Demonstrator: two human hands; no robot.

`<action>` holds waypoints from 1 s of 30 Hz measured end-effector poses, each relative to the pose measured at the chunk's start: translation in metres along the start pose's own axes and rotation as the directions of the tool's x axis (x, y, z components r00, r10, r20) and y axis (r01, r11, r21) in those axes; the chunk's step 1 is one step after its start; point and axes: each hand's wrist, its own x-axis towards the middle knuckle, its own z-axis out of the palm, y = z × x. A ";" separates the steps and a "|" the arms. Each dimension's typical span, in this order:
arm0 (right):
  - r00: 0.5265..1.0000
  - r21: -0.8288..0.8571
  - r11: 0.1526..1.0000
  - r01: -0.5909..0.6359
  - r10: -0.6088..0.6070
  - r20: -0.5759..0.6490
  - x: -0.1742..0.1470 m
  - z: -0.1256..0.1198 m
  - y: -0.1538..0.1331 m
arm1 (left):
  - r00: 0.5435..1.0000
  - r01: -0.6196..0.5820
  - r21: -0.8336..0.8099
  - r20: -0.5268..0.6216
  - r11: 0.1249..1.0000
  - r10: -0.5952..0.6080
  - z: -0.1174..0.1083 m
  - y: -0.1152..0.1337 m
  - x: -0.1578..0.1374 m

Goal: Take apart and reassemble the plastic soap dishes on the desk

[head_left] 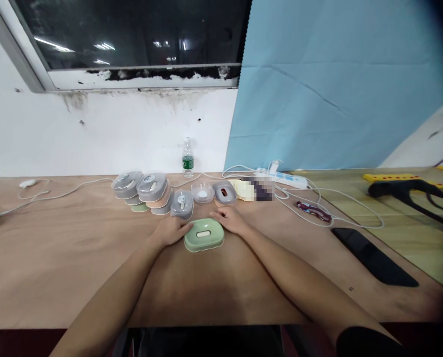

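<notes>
A pale green, rounded soap box [204, 234] with a light slot in its top sits on the table in front of me. My left hand [171, 230] is closed at its left edge, thumb against the rim and the other fingers curled, partly hidden. At the far right corner, my right hand [229, 219] is closed with its fingertips on the rim. Just beyond the hands stand a grey lidded box [182, 204], a clear box [202, 192] and a grey box with a brown slot [225, 193].
Stacked grey-lidded boxes [152, 186] stand at back left. A water bottle [188, 158] is by the wall. A power strip [283, 178], white cables, a dark red object [313, 211] and a black phone-like slab [373, 257] lie to the right.
</notes>
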 end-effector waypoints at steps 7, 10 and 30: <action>0.978 -0.025 1.000 0.013 -0.018 -0.207 0.020 0.013 -0.004 | 1.000 0.012 -0.014 -0.011 1.000 -0.013 0.001 -0.001 0.000; 0.991 -0.015 1.000 0.015 -0.017 -0.131 0.025 0.014 -0.001 | 1.000 0.007 -0.017 -0.015 1.000 -0.008 0.003 -0.003 0.001; 0.835 0.408 0.895 0.179 0.082 -0.545 -0.019 0.006 -0.017 | 0.949 -0.133 -0.118 -0.301 0.984 0.092 -0.004 -0.002 -0.007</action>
